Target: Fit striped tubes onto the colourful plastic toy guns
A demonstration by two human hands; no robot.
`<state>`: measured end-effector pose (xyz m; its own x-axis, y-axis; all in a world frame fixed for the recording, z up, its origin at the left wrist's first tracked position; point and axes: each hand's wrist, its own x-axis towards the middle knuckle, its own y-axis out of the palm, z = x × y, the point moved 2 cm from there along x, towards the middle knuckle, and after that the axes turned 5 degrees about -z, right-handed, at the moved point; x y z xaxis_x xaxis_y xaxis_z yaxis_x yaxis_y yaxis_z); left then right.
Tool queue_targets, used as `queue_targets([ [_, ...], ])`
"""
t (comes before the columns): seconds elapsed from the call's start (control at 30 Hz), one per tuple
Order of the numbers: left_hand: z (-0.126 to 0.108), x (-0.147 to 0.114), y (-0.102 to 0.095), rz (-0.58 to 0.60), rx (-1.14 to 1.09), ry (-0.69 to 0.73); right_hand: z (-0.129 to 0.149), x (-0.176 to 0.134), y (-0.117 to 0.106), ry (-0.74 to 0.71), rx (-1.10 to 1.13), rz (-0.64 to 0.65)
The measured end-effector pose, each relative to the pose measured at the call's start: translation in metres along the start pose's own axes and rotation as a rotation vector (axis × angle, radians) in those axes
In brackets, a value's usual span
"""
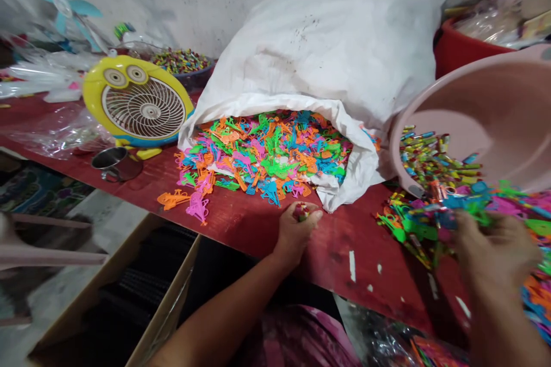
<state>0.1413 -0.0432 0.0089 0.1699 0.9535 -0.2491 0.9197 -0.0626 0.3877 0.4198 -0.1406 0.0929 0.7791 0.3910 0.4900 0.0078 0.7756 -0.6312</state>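
Note:
My left hand point(297, 232) is closed around a small bunch of short wrapped tubes point(302, 211) with red ends, low over the table's front edge. At the right, my right hand point(495, 249) reaches over a pile of bright plastic pieces point(398, 221) mixed with tubes. Motion smears its fingers, and whether they grip a piece is unclear. Just beyond that hand a pink tub point(407, 126) lies tipped on its side, with many yellow, red and blue tubes point(439, 155) inside. Flat orange, green, pink and blue plastic pieces point(262, 152) spill from a big white sack point(336, 51).
On the red table point(253, 229) stand a yellow fan point(146, 103) and a metal cup point(117, 164). Behind are a basin of tubes point(183, 61) and a red tub point(469, 40). An open cardboard box point(172, 292) sits below the front edge.

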Motion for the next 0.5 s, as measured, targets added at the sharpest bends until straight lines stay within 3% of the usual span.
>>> queue_targets([
  [0.1,-0.007,0.005,-0.008,0.014,-0.159,-0.059,-0.008,0.032,-0.016,-0.045,-0.336,-0.181],
  [0.2,-0.008,0.008,-0.011,0.061,-0.228,-0.067,0.012,0.021,-0.007,-0.241,-0.294,-0.278],
  [0.27,-0.006,0.009,-0.010,0.056,-0.220,-0.062,0.038,0.000,0.019,-0.441,-0.142,-0.162],
  [0.37,-0.005,0.010,-0.008,0.041,-0.171,-0.049,0.085,-0.031,0.075,-0.658,0.158,0.213],
  [0.5,-0.005,0.009,-0.007,0.064,-0.124,-0.027,0.140,-0.048,0.141,-0.819,0.134,0.371],
])
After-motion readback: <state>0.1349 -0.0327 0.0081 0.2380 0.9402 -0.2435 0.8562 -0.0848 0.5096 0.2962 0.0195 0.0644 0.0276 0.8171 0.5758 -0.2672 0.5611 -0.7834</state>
